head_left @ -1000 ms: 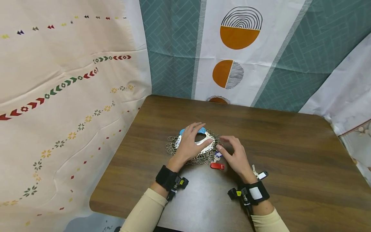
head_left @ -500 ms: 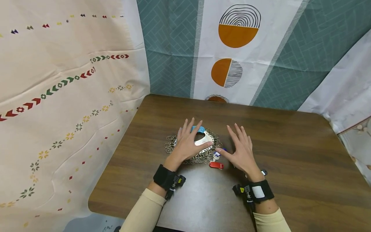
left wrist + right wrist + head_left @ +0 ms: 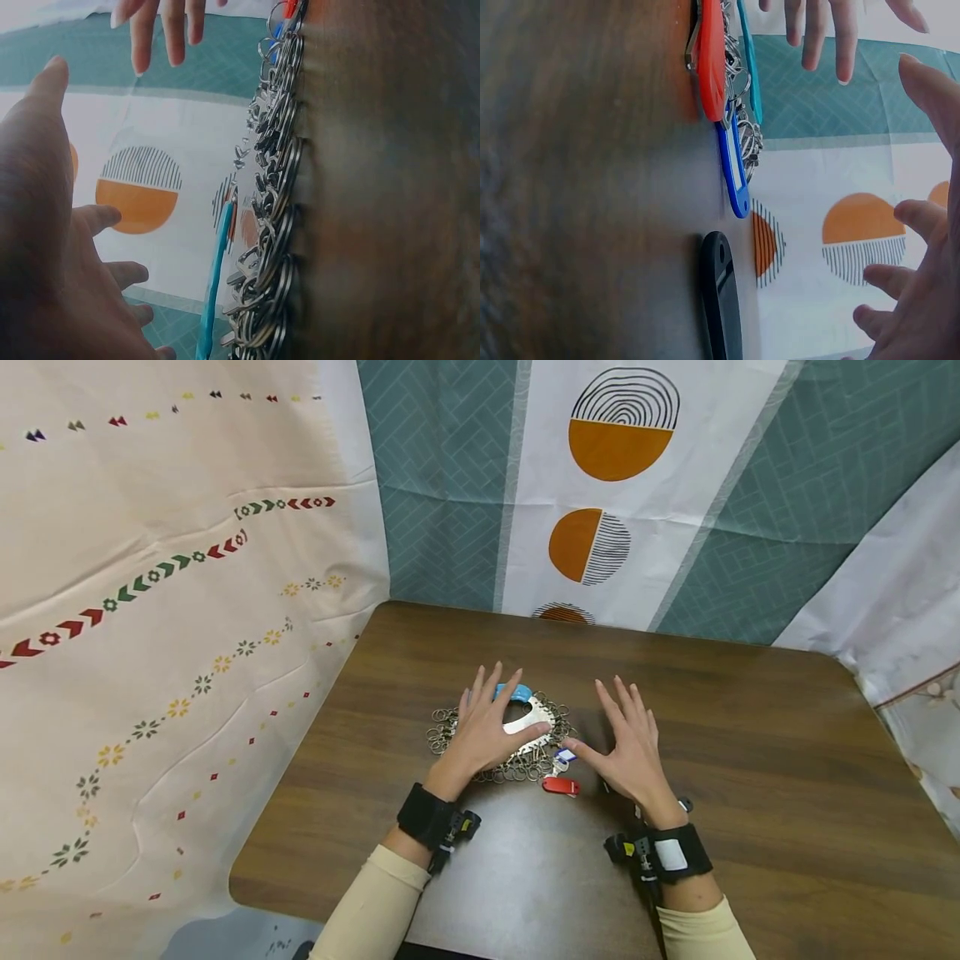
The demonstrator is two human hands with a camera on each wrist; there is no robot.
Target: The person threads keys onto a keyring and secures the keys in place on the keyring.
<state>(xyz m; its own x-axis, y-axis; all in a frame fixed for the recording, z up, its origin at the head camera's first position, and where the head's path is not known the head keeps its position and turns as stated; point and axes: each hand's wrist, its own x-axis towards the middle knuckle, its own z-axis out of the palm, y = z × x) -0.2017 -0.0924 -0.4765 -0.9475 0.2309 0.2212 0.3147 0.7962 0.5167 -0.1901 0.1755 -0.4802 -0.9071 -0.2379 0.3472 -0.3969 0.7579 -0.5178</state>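
A white plate [image 3: 538, 717] with a blue handle [image 3: 516, 692] lies flat on the table, and many metal split rings [image 3: 517, 772] hang around its edge. My left hand [image 3: 483, 731] hovers over its left part with the fingers spread, hiding some of it. To the right of the plate my right hand [image 3: 630, 756] is held above the table, fingers spread and holding nothing. Between the hands, a blue key tag [image 3: 566, 754] and a red key tag [image 3: 561, 786] lie against the rings. A black key tag [image 3: 721, 300] lies under my right hand, mostly hidden in the head view.
The brown wooden table [image 3: 780, 760] reaches out on both sides of the hands. Behind it hangs a green and white patterned curtain [image 3: 442, 518]. A cream patterned cloth [image 3: 187, 635] hangs along the left side. Each wrist wears a strapped camera.
My right hand has moved a little right, away from the rings, and its bent fingers have straightened and spread. My left hand's fingers have spread apart above the plate. The plate and tags stay put.
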